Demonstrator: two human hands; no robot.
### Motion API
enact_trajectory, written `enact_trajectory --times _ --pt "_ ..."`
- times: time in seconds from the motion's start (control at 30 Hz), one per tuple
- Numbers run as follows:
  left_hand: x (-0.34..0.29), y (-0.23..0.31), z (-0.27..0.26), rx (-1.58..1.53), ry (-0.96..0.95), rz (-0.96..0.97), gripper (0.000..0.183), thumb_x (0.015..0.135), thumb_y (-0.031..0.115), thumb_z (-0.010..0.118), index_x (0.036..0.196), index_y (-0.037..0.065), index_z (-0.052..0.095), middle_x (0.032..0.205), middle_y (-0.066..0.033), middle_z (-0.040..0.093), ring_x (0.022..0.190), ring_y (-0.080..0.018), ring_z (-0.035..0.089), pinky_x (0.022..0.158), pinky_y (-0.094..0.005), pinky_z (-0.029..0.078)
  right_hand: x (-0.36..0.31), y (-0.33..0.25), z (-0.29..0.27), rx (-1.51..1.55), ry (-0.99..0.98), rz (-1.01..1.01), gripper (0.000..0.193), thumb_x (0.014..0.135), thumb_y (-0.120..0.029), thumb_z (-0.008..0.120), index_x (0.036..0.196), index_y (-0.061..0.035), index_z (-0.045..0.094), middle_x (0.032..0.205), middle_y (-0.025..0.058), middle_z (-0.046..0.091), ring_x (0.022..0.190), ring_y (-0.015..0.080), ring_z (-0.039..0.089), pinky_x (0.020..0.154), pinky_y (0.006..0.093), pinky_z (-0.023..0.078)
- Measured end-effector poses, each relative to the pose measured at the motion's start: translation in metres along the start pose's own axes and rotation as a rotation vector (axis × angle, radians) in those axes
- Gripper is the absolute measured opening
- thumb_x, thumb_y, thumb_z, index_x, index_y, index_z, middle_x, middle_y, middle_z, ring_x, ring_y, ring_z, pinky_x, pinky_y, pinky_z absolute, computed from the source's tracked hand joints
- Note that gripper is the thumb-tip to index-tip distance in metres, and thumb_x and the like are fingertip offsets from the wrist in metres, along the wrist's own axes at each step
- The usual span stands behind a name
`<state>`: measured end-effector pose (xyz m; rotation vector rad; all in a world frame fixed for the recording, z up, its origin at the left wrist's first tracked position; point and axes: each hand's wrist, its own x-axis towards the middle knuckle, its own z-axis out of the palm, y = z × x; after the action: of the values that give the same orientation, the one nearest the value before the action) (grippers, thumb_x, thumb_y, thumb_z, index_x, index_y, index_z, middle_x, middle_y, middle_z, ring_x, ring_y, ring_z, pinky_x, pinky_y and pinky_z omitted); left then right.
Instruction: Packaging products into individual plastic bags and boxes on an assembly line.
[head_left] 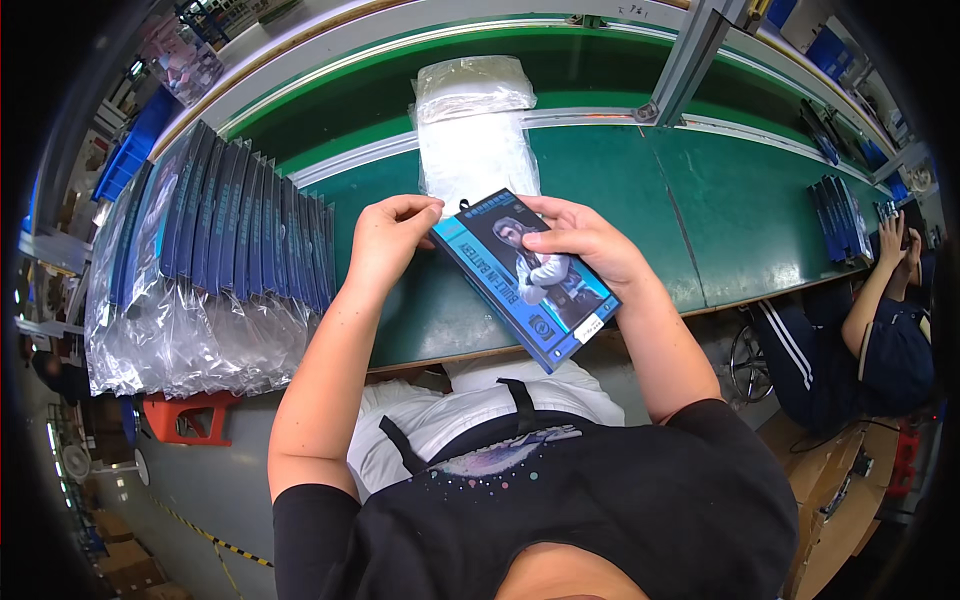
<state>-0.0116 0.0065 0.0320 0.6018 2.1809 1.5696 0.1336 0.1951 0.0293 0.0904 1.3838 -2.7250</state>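
Observation:
A flat blue and black retail box (530,275) with a picture of a person on its front is tilted above the green table. My right hand (590,240) grips its upper right edge, with the thumb lying on the front. My left hand (395,235) is closed in a pinch beside the box's upper left corner. Whatever its fingertips hold, if anything, is too small to make out. Just beyond the box lies a stack of clear plastic bags (470,150). To my left, a long row of similar boxes (220,220) stands on edge in clear bags.
The green table (620,200) runs across, with a metal post (690,60) at its far side. Another person's hands (895,245) are at the far right, near more boxed items (840,220). A red stool (192,418) stands below the row of boxes.

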Motion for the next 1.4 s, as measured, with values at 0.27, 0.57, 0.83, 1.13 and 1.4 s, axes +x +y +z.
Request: enact_trajectory --times 0.27,0.57,0.83,1.13,1.4 --pt "-0.006 0.003 0.004 0.240 -0.028 0.201 0.021 0.079 0.002 0.059 0.098 0.000 0.068 0.078 -0.0104 0.065 0.067 -0.0152 0.061 0.063 -0.0276 0.050 0.001 0.025 0.008 -0.205 0.238 -0.254 0.051 0.082 -0.003 0.061 0.127 0.0085 0.041 0.117 0.0135 0.058 0.101 0.0154 0.059 0.088 0.0272 0.047" --pt "-0.031 0.007 0.008 0.557 -0.015 0.681 0.025 0.080 -0.002 0.060 0.104 0.003 0.064 0.075 -0.0104 0.060 0.069 -0.0232 0.061 0.063 -0.0321 0.049 0.011 0.022 0.011 -0.002 0.460 -0.136 0.025 0.078 -0.007 0.071 0.090 0.0013 0.050 0.086 0.0124 0.062 0.072 0.0141 0.062 0.064 0.0274 0.052" --pt "-0.046 0.006 0.028 -1.053 -0.057 -0.184 0.032 0.090 0.022 0.060 0.111 -0.001 0.055 0.100 -0.0091 0.063 0.088 -0.0177 0.063 0.078 -0.0303 0.052 0.000 0.041 0.024 -0.418 0.313 -0.237 0.032 0.075 -0.017 0.077 0.059 -0.0072 0.052 0.060 -0.0033 0.052 0.056 0.0018 0.044 0.048 0.0188 0.033" --pt "-0.051 0.016 0.012 -1.014 -0.061 -0.218 0.036 0.086 0.014 0.063 0.114 -0.006 0.053 0.104 -0.0144 0.063 0.092 -0.0239 0.064 0.082 -0.0375 0.053 -0.026 0.006 0.047 -0.707 -0.016 -0.095 0.107 0.064 0.002 0.079 0.148 -0.0118 0.014 0.111 0.0125 0.055 0.098 0.0164 0.057 0.078 0.0261 0.048" --pt "-0.088 0.036 0.018 -0.809 -0.606 -0.067 0.041 0.094 0.026 0.052 0.119 -0.005 0.051 0.115 -0.0170 0.059 0.107 -0.0249 0.059 0.091 -0.0396 0.049 -0.041 -0.005 0.062 -0.781 0.441 -1.323 0.025 0.087 0.014 0.038 0.098 0.0012 0.056 0.082 0.0082 0.058 0.068 0.0118 0.055 0.064 0.0234 0.045"
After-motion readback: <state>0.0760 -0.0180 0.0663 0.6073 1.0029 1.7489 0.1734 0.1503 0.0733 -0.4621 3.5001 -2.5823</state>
